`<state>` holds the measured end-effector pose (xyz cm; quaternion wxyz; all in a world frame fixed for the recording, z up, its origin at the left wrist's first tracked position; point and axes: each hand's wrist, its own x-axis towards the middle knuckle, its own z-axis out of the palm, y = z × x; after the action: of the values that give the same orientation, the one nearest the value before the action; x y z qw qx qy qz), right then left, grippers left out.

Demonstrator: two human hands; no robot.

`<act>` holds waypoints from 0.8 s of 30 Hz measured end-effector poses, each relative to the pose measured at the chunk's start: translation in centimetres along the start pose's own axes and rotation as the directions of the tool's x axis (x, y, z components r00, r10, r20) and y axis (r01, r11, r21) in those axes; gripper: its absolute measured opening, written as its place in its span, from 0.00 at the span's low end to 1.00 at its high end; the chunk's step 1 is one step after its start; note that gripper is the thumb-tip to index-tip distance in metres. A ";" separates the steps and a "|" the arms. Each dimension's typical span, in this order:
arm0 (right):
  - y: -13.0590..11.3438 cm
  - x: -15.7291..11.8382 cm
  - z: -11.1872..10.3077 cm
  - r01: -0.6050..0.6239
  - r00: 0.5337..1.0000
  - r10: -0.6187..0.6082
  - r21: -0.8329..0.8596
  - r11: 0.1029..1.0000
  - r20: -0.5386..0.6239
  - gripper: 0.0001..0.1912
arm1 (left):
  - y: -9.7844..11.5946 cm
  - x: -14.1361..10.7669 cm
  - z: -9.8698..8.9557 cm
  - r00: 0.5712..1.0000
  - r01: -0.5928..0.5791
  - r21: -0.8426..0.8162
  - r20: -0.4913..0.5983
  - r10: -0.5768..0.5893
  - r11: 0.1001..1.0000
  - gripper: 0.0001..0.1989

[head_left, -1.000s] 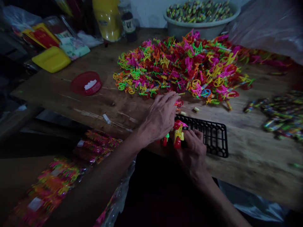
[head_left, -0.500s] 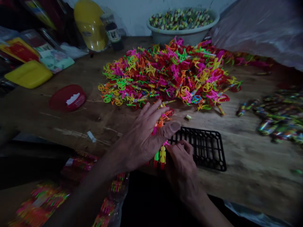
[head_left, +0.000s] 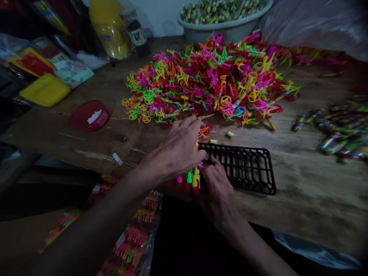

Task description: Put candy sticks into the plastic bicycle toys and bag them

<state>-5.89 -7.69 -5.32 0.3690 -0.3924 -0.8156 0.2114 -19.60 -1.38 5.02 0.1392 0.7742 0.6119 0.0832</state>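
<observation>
A black plastic rack lies on the wooden table, its left end by my hands. Several small colored toys, yellow, green and pink, stand in a row at that end. My left hand arches over the row, its fingers bent down around the toys' upper parts. Close against the row's right side is my right hand, fingers curled at a pink piece; its fingertips are partly hidden. Behind them spreads a big heap of bright plastic toys.
A grey basin of small pieces stands behind the heap. Printed tubes lie at the right. At the left are a red basket, a yellow container and a bottle. Packed toys hang below the table edge.
My left hand's thumb and fingers have drawn closer together over the toy row. My right hand stays low beside it. The whole view has shifted slightly.
</observation>
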 end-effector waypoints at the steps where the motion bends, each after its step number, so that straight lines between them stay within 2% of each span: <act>1: 0.0 0.0 0.0 0.004 1.000 -0.004 0.018 1.000 -0.002 0.13 | 0.0 0.0 0.0 1.000 -0.002 -0.020 0.006 0.002 1.000 0.22; 4: 0.0 0.1 -0.1 0.027 1.000 -0.027 0.059 0.998 -0.009 0.15 | 0.0 -0.2 0.0 1.000 0.023 -0.060 0.008 -0.023 0.998 0.24; 9: 0.0 0.3 -0.4 0.026 1.000 -0.026 0.096 0.995 -0.001 0.20 | 0.6 -0.1 0.0 0.998 0.033 0.009 0.052 -0.033 0.999 0.33; 14: 0.0 0.4 -0.3 -0.028 0.999 0.030 0.104 0.994 -0.019 0.14 | 1.1 0.1 -0.1 0.993 0.085 -0.009 0.089 -0.083 0.996 0.31; 18: -0.7 0.6 -0.4 -0.059 0.998 0.060 0.074 0.996 -0.014 0.14 | 1.1 0.0 0.0 0.997 0.053 -0.020 0.059 -0.051 0.998 0.30; 21: -1.0 1.0 -1.7 -0.056 0.995 0.051 0.059 0.997 0.081 0.13 | 0.7 -0.5 -0.3 0.998 0.025 -0.009 0.056 -0.025 1.000 0.32; 24: 0.1 2.4 -4.1 -0.028 0.990 0.018 0.068 0.997 0.142 0.12 | -0.1 -1.5 -0.7 0.996 0.005 -0.015 0.086 -0.004 1.000 0.34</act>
<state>-3.72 -5.56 -1.75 0.3214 -0.3727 -0.8271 0.2713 -20.26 -2.69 5.71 0.1715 0.7745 0.6064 0.0544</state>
